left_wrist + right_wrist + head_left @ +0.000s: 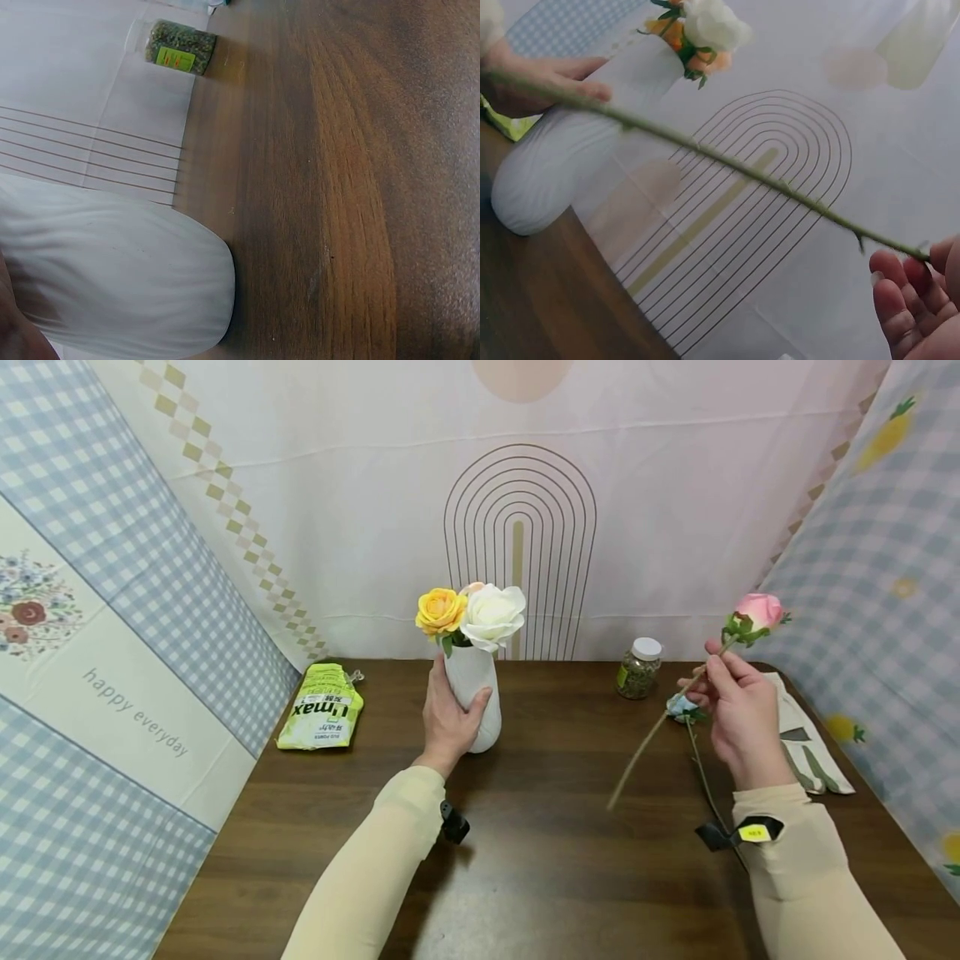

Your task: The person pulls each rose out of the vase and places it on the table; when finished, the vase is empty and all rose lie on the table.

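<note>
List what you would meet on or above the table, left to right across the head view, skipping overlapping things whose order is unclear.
Yellow-green bag, yellow bloom, white bloom, lidded jar, blue bloom, pink bloom.

Head view high, facing forward-down across the table. Wrist views lower, tipped sideways, both taking in white vase (left far closer).

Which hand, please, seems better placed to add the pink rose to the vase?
Probably the right hand: it pinches the pink rose by its stem, while the left hand grips the white vase.
</note>
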{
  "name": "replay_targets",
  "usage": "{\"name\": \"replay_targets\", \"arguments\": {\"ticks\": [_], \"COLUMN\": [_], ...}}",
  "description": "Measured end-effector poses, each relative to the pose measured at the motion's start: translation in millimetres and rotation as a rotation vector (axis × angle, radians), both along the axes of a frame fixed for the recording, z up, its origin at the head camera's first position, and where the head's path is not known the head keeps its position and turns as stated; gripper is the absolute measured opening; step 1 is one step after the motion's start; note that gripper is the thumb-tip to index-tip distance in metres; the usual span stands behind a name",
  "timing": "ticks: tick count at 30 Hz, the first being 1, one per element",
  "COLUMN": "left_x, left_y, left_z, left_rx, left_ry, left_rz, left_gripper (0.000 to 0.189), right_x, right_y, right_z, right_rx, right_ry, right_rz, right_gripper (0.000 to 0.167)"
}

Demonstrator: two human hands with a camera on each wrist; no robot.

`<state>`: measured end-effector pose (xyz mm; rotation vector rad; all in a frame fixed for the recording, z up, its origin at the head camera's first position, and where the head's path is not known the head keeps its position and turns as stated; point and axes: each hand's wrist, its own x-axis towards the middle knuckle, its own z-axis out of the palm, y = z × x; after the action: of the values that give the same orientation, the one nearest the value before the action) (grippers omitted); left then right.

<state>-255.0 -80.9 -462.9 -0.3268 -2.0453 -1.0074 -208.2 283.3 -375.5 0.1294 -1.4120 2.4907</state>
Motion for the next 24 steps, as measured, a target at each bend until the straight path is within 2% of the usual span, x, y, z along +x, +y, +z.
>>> {"name": "replay_targets", "arguments": {"ticks": [5, 10, 15, 19, 22, 24], "left_x": [1.7, 2.5, 2.1, 2.1, 2.4, 2.7], "left_y": [0.2, 0.3, 0.3, 0.6, 0.6, 0.3], "left_z": [1.4, 1.2, 1.3, 1.9, 1.8, 1.6], "left_rx": [0.008, 0.007, 0.008, 0.007, 0.008, 0.009], "left_ry": [-0.014, -0.036, -0.028, -0.035, -0.042, -0.042], "left_rz": [-0.006, -0.003, -0.009, -0.010, -0.008, -0.009], "left_gripper": [0.088, 0.088, 0.088, 0.088, 0.088, 0.088], "right_x": [1.7, 0.9, -3.8, -6.9, -7.9, -8.0], "right_y": [0, -2, -6, -6, -5, -4], "right_z": [-11.1, -24.1, -36.7, -47.4, -56.4, -62.7], "right_rx": [0.055, 0.117, 0.149, 0.243, 0.309, 0.354], "right_ry": [-0.064, -0.102, -0.114, -0.154, -0.188, -0.203], "right_rz": [-0.006, -0.069, -0.161, -0.241, -0.256, -0.238], "right_gripper": [0.046, 0.051, 0.045, 0.035, 0.036, 0.039]}}
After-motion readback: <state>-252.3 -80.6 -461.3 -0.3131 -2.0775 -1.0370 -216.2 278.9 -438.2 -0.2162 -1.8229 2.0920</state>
